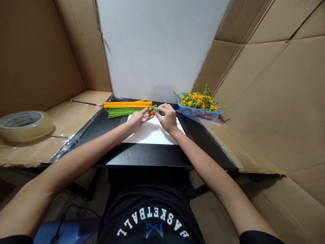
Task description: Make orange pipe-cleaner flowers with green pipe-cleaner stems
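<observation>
Above a white sheet (154, 135), my two hands meet around a small pipe-cleaner flower (151, 112), orange with green on top. My left hand (138, 119) holds it from the left between thumb and fingers. From the other side, my right hand (167, 118) pinches the green part, its fingertips bent in. The fingers cover much of the flower. Just beyond my left hand lie a bundle of orange pipe cleaners (127, 105) and a bundle of green pipe cleaners (119, 112).
A blue basket (194, 112) heaped with orange and green pipe-cleaner flowers (199, 100) stands at the back right. On cardboard at left rests a roll of clear tape (26, 127). Cardboard walls (274, 95) flank the black table (142, 156); a white panel (162, 47) closes its back.
</observation>
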{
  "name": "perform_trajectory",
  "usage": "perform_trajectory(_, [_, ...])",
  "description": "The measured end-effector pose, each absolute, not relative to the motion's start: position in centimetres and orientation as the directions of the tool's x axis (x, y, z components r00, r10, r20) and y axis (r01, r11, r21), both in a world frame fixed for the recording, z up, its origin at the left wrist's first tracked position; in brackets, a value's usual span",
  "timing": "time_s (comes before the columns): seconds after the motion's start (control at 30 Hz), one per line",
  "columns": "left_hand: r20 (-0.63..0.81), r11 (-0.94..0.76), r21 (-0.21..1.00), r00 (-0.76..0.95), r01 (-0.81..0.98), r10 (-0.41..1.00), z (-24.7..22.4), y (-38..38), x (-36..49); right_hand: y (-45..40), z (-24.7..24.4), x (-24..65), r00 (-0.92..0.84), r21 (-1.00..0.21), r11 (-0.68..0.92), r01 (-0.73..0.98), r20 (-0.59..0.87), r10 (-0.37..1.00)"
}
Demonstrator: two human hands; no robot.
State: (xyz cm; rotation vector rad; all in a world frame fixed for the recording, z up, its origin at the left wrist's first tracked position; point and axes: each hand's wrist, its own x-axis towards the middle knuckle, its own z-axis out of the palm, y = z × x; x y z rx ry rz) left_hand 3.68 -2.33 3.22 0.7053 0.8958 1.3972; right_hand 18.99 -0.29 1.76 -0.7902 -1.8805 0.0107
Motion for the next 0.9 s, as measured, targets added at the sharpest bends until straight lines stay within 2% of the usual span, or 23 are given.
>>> perform_trajectory(0.13, [-0.119,0.066,0.856,-0.071,-0.513,0.99,3.4,-2.3,3.6,-0.8,1.9,18.6,-0.255,-0.373,0.807,0.458,0.815,0.521])
perform_trajectory(0.23, [-0.097,0.073,0.852,-0.02,-0.518,0.995,3.5,-2.3,3.4,-0.7,2.0,18.5,-0.138,-0.554,0.747,0.368,0.762,0.632])
perform_trajectory(0.33, [-0.096,0.11,0.856,0.054,-0.505,0.994,3.6,-2.3,3.3,-0.1,2.2,18.7,-0.006,-0.778,0.614,0.131,0.619,0.785])
perform_trajectory(0.4, [-0.121,0.167,0.867,0.126,-0.469,0.985,3.7,-2.5,3.2,0.3,2.3,19.1,-0.042,-0.872,0.487,-0.043,0.489,0.871])
perform_trajectory(0.47, [-0.136,0.205,0.878,0.186,-0.434,0.973,3.9,-2.7,3.2,0.6,2.4,19.4,-0.159,-0.924,0.352,-0.148,0.373,0.914])
perform_trajectory(0.57, [-0.125,0.207,0.888,0.218,-0.411,0.968,3.9,-2.7,3.1,0.8,2.6,19.7,-0.296,-0.952,0.236,-0.194,0.286,0.911])
perform_trajectory(0.67, [-0.118,0.204,0.895,0.231,-0.396,0.966,3.7,-2.5,2.9,0.9,2.7,19.9,-0.336,-0.958,0.229,-0.176,0.277,0.9])
perform_trajectory(0.9, [-0.084,0.2,0.894,0.289,-0.4,0.954,2.8,-2.0,2.7,1.2,2.5,19.6,-0.403,-0.902,0.428,-0.06,0.414,0.816])
